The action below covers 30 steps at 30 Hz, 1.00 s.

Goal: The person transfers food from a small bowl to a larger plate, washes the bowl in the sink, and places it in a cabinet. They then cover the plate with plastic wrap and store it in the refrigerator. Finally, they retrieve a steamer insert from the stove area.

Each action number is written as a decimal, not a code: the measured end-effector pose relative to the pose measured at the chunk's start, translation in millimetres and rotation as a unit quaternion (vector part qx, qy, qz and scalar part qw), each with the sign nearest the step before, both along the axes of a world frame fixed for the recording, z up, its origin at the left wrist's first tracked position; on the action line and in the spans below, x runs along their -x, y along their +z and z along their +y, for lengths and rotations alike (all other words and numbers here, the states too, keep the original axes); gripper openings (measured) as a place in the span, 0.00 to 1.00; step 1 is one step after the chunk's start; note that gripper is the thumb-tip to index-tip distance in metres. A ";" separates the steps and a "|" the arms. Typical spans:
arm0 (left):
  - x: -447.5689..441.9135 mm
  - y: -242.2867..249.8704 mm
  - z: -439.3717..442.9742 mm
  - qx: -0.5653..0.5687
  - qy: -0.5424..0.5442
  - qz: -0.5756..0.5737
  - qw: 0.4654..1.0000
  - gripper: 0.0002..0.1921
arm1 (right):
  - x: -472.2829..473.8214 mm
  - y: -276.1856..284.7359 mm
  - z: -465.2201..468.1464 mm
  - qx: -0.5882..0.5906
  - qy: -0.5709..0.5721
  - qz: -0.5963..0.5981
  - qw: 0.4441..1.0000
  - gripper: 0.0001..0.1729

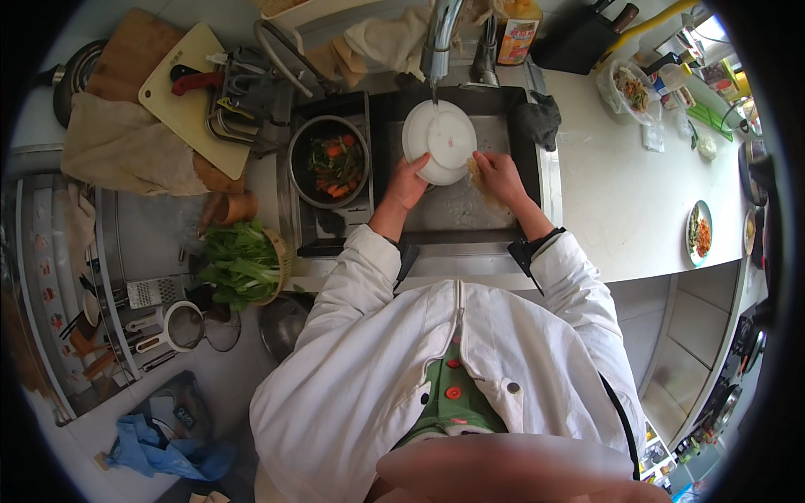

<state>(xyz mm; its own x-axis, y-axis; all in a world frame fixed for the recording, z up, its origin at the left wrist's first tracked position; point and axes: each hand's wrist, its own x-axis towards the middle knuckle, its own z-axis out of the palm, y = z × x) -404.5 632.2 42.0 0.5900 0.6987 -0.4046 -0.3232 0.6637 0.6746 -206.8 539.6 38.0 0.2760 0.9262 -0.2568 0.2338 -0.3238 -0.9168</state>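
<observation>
Over the dark sink [519, 188], my left hand [407, 182] grips the lower left rim of a white plate [439, 142], its footed underside facing up. Water runs from the metal faucet [436, 53] onto the plate's upper part. My right hand [500, 176] pinches a yellowish, net-like scrubbing cloth [480, 182] close to the plate's right edge. Left of the plate, a metal pot [294, 165] holding carrot pieces and green vegetables stands in the sink's side compartment.
Leafy greens [242, 261] fill a basket [281, 261] at the left. A knife block [569, 41] and an orange bottle [519, 34] stand behind the sink. A dark rag [538, 121] hangs over its right edge. A plate of food [699, 232] lies on the right counter.
</observation>
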 end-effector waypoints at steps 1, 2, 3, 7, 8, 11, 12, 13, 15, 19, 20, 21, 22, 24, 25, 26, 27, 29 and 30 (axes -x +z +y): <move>-2.5 -0.2 1.2 0.004 0.008 0.006 1.000 0.25 | -2.4 -3.7 -3.6 0.026 -0.007 0.009 1.000 0.21; -5.6 -0.7 2.4 0.006 0.012 0.003 1.000 0.26 | -4.9 -7.4 -6.2 0.068 -0.014 0.014 0.997 0.22; -8.3 -1.1 3.4 0.007 0.013 -0.002 1.000 0.26 | -7.1 -11.0 -8.3 0.056 -0.018 0.000 0.998 0.21; -16.6 -3.2 5.1 0.041 -0.007 -0.012 0.999 0.25 | -13.2 -24.1 -18.0 0.079 -0.032 -0.023 0.996 0.18; -17.1 -3.6 4.8 0.049 -0.016 -0.004 0.999 0.24 | -13.7 -26.7 -20.5 0.074 -0.042 -0.019 0.996 0.18; -13.6 -3.6 2.2 0.023 -0.033 0.024 0.999 0.24 | -10.6 -32.1 -26.5 0.072 -0.019 0.058 0.996 0.15; -10.8 -3.0 1.0 0.013 -0.037 0.039 0.998 0.24 | -9.3 -32.5 -28.1 0.047 -0.008 0.071 0.996 0.15; -6.7 -1.6 -0.1 0.015 -0.036 0.031 0.999 0.24 | -7.2 -31.8 -28.9 0.045 0.002 0.084 0.995 0.14; 2.2 2.2 -1.9 0.030 -0.032 0.025 0.999 0.24 | -4.0 -27.7 -29.5 0.026 0.022 0.097 0.995 0.14; 22.5 12.9 -4.2 0.013 -0.008 0.009 1.000 0.24 | -0.2 -13.7 -26.2 0.025 0.056 0.122 0.991 0.14; 28.0 15.9 -4.6 0.011 -0.002 0.007 1.000 0.24 | 0.8 -10.4 -24.6 0.041 0.065 0.134 0.988 0.13; 32.7 18.5 -5.2 0.008 0.003 0.007 1.000 0.24 | 1.9 -7.7 -22.9 0.014 0.063 0.135 0.989 0.14; 37.0 20.8 -5.5 0.013 0.008 -0.003 1.000 0.24 | 2.9 -5.4 -21.0 -0.013 0.061 0.135 0.989 0.14; 42.4 23.8 -6.3 0.031 0.031 0.001 0.999 0.25 | 4.7 -1.5 -17.6 -0.016 0.065 0.133 0.989 0.15; 43.2 24.5 -6.4 0.012 0.012 -0.017 1.000 0.24 | 5.2 0.4 -16.2 0.008 0.073 0.128 0.989 0.17; 43.0 24.9 -6.3 -0.001 0.009 -0.016 1.000 0.23 | 5.8 2.6 -15.2 0.049 0.070 0.114 0.990 0.18; 41.1 24.8 -6.3 -0.019 0.000 -0.028 0.999 0.23 | 5.5 5.3 -14.2 0.052 0.078 0.143 0.985 0.20; 34.4 24.7 -5.1 -0.065 -0.033 0.083 0.994 0.21 | 4.9 11.7 -12.7 0.101 0.073 0.178 0.976 0.25; 30.5 24.8 -4.9 -0.081 -0.053 0.144 0.985 0.20 | 4.0 15.2 -11.4 0.110 0.055 0.219 0.968 0.27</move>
<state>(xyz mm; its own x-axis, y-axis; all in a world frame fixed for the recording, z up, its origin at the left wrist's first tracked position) -435.0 627.2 66.8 0.5404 0.7084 -0.4541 -0.0369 0.5591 0.8283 -210.8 528.2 53.2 -0.0005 0.8536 -0.5209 -0.1180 -0.5173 -0.8476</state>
